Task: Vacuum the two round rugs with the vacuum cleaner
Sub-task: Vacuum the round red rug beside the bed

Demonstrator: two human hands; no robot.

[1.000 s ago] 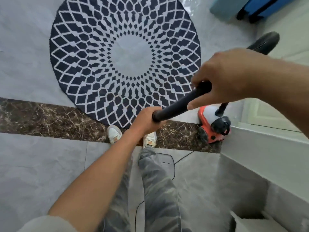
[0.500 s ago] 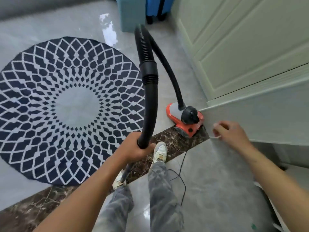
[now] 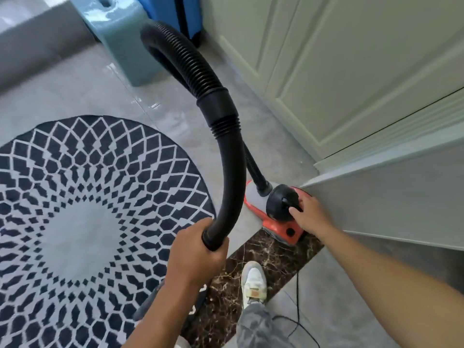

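A round navy-and-white patterned rug (image 3: 82, 222) lies on the grey floor at the left. My left hand (image 3: 198, 254) is closed around the black vacuum hose (image 3: 226, 177), which arches up and back down to the orange vacuum cleaner (image 3: 278, 217) at the wall corner. My right hand (image 3: 310, 214) rests on the cleaner's black round top, fingers touching its knob. Only one rug shows, and the nozzle end is hidden below my left hand.
A white panelled wall and its corner (image 3: 351, 172) stand right of the cleaner. A pale blue stool (image 3: 120, 38) and a blue case (image 3: 185, 13) sit at the back. A dark marble floor strip (image 3: 251, 262) and a thin black cord (image 3: 298, 315) lie by my shoe (image 3: 253, 282).
My right hand let go of the hose and came down onto the vacuum cleaner's top. The view swung right, toward the cleaner and the wall.
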